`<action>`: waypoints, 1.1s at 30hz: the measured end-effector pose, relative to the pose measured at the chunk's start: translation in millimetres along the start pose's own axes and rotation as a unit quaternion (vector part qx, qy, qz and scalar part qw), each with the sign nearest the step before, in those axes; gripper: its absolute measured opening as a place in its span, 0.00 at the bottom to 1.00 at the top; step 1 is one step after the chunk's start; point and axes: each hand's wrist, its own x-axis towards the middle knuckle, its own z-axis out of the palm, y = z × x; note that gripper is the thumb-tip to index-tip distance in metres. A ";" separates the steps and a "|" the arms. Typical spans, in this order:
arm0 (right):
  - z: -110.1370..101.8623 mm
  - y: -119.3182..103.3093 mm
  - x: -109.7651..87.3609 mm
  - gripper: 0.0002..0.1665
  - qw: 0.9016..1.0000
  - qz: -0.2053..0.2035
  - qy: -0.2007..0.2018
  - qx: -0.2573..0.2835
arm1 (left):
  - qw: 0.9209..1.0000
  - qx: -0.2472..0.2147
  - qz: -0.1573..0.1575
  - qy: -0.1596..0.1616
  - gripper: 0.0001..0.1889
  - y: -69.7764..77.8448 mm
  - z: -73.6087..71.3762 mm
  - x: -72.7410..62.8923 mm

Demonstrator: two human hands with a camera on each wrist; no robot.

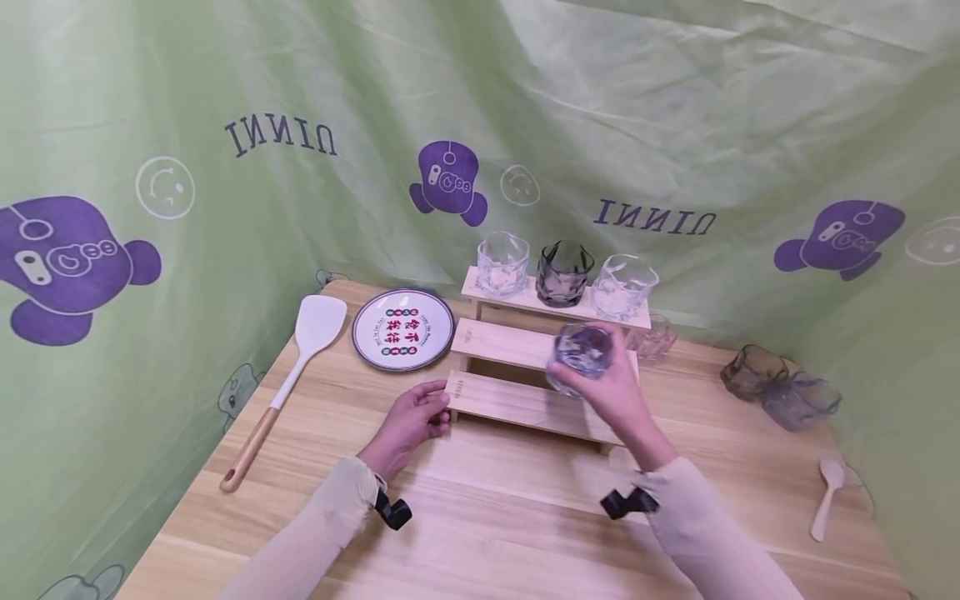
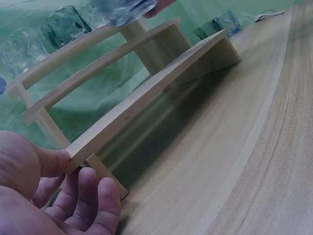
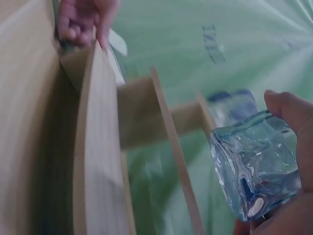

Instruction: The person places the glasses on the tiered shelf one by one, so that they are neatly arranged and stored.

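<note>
A three-step wooden rack (image 1: pixel 517 406) stands on the table. At the left end of its lowest step, my left hand (image 1: pixel 408 423) pinches the corner, thumb on the edge and fingers curled below, as the left wrist view shows. My right hand (image 1: pixel 618 387) grips a bluish glass tumbler (image 3: pixel 257 164) by its side, over the right part of the middle step. Along the top step stand a clear tumbler (image 1: pixel 502 267), a dark grey tumbler (image 1: pixel 564 275) and another clear tumbler (image 1: pixel 622 287).
A pinkish glass (image 1: pixel 655 340) sits behind the rack's right end. Farther right are a brown glass (image 1: pixel 752 372), a blue-grey glass (image 1: pixel 801 402) and a small spoon (image 1: pixel 827 496). On the left lie a printed plate (image 1: pixel 402 329) and a white spatula (image 1: pixel 318 325). Green curtain (image 1: pixel 360 75) surrounds the table.
</note>
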 end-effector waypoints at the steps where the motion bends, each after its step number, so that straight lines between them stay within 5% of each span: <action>1: 12.1 -0.1 4.0 0.51 1.000 -0.005 -0.003 0.009 | 1.000 0.000 0.002 0.000 0.23 -0.3 0.2 0.1; 7: 71.3 3.3 27.5 0.52 0.999 -0.037 0.030 0.012 | 1.000 -0.005 0.006 -0.009 0.22 -2.0 4.7 1.6; 14: 107.6 0.0 41.3 0.53 0.995 -0.037 0.068 -0.056 | 1.000 -0.009 0.009 -0.013 0.22 -3.1 2.9 2.5; 33: 125.4 2.0 51.0 0.55 0.993 -0.022 0.089 -0.081 | 1.000 -0.004 0.004 -0.005 0.21 -1.3 -0.9 1.3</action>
